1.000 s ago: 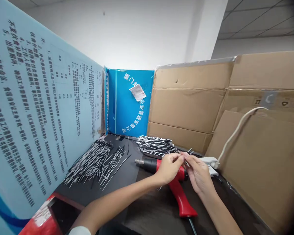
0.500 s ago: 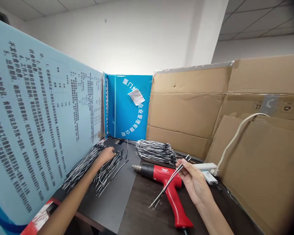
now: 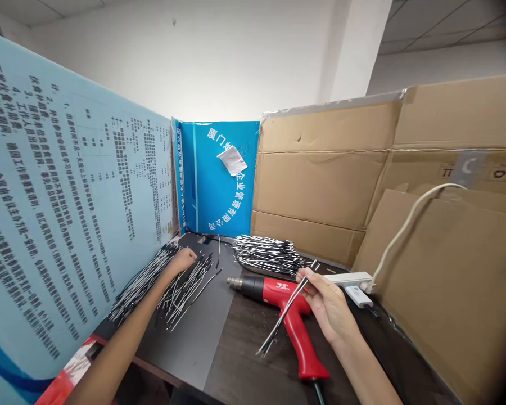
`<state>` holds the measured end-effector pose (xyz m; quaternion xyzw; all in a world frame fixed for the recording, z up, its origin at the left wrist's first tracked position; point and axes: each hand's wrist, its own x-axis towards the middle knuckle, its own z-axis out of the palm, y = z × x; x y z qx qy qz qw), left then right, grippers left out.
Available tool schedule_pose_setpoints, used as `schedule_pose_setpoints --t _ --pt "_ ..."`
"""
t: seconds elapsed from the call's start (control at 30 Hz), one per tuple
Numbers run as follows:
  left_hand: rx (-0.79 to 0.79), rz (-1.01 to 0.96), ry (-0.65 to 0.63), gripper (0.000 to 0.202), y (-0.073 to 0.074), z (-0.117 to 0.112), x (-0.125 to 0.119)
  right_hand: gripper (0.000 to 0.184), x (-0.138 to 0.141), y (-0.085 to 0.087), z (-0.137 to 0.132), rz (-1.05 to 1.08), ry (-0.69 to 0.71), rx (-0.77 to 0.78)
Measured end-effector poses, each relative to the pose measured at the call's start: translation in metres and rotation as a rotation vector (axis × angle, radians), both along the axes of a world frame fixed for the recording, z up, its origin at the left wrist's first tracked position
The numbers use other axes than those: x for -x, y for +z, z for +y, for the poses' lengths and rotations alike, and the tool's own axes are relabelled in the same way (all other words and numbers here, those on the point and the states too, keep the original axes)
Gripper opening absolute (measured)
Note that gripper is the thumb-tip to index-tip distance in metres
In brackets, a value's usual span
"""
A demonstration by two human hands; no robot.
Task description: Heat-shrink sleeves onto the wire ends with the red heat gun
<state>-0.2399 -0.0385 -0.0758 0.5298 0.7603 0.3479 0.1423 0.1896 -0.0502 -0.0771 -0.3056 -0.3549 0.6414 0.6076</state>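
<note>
Head view: your right hand (image 3: 328, 306) at 4 o'clock pinched thin wires (image 3: 287, 311), left fingers (image 3: 185, 259) on the 7 o'clock wire pile (image 3: 181, 298) showed no clear grip, and dangling ends risked snagging the red heat gun (image 3: 274, 289).

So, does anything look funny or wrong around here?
Yes: a crooked white paper scrap is stuck on the blue sign. It sits tilted and covers part of the curved white lettering, so it looks like a leftover patch.
</note>
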Motion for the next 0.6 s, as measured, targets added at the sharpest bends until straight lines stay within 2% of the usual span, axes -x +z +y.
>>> schedule_pose_setpoints --t 0.07,0.17,0.2,0.27,0.37,0.47,0.6 --pt "-0.038 -0.080 -0.036 0.020 0.015 -0.002 -0.006 0.034 0.001 0.002 -0.002 -0.027 0.022 -0.044" --pt "-0.133 -0.201 -0.114 0.039 0.048 -0.007 -0.024 0.031 0.009 0.011 -0.009 -0.117 0.115 -0.117" --pt "-0.171 -0.270 -0.153 0.045 0.060 -0.010 -0.033 0.030 0.015 0.017 -0.012 -0.153 0.157 -0.134" --pt "-0.249 -0.530 -0.270 0.051 0.084 -0.015 -0.059 0.028 0.030 0.032 -0.018 -0.216 0.241 -0.181" --pt "-0.336 -0.747 -0.422 0.050 0.109 -0.024 -0.106 0.026 0.057 0.055 -0.025 -0.303 0.364 -0.360" --pt "-0.389 -0.849 -0.543 0.045 0.119 -0.029 -0.151 0.028 0.077 0.069 -0.027 -0.328 0.422 -0.431" --pt "-0.379 -0.931 -0.638 0.042 0.114 -0.028 -0.189 0.037 0.085 0.068 -0.024 -0.305 0.394 -0.375"
